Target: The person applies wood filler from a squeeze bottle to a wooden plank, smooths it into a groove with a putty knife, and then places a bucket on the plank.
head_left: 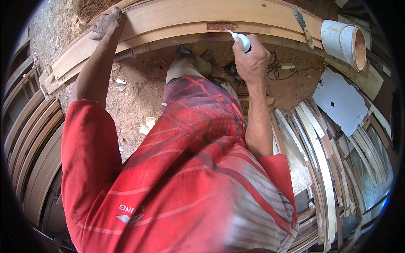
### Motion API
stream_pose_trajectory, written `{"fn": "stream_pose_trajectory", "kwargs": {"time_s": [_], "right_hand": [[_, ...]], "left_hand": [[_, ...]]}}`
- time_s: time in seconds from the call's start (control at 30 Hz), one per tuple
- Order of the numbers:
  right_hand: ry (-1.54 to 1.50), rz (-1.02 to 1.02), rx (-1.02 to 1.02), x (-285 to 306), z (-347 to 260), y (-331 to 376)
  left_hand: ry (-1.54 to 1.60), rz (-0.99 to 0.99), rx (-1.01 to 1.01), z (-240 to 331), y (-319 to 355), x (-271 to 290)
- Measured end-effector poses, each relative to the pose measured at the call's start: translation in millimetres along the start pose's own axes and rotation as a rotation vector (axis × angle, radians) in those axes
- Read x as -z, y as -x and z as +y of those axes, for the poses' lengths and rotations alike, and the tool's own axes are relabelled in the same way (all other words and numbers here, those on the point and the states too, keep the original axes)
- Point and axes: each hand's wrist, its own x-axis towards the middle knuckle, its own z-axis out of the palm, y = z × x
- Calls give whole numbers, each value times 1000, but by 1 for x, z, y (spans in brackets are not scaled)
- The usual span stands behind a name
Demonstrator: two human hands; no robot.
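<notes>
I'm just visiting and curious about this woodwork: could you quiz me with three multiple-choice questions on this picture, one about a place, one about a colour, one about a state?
1. Where does the left hand rest?
A. on the long wooden frame
B. on the white bucket
C. on the sawdust floor

2. What colour is the small squeeze bottle in the right hand?
A. green
B. white
C. black

3. How is the bottle held?
A. lying loose on the wood
B. gripped, nozzle on the reddish patch
C. capped, hanging at the person's side

Answers:
1 A, the palm lies flat on the wood's upper edge.
2 B, its body and nozzle look white.
3 B, the fingers wrap it and its tip meets the patch.
</notes>
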Motion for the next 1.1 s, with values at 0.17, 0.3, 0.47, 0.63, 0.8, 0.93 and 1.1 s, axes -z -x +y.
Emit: {"fn": "stream_pose_trajectory", "kwargs": {"time_s": [0.17, 0.3, 0.47, 0.63, 0.8, 0.93, 1.1], "right_hand": [[69, 7, -35, 9, 7, -4], [28, -7, -28, 7, 3, -4], [-1, -42, -29, 3, -1, -2], [2, -22, -19, 3, 4, -3], [-3, -49, -46, 2, -1, 0], [-9, -64, -38, 0, -2, 0], [30, 25, -53, 7, 5, -2]], "left_hand": [[-9, 25, -22, 9, 6, -11], [-9, 23, -28, 9, 2, -12], [30, -2, -5, -6, -10, -7], [-4, 23, 23, -9, -8, -5], [-242, 198, 29, 62, 54, -7], [-377, 332, 234, 78, 61, -14], [-439, 430, 364, 89, 58, -21]]}}
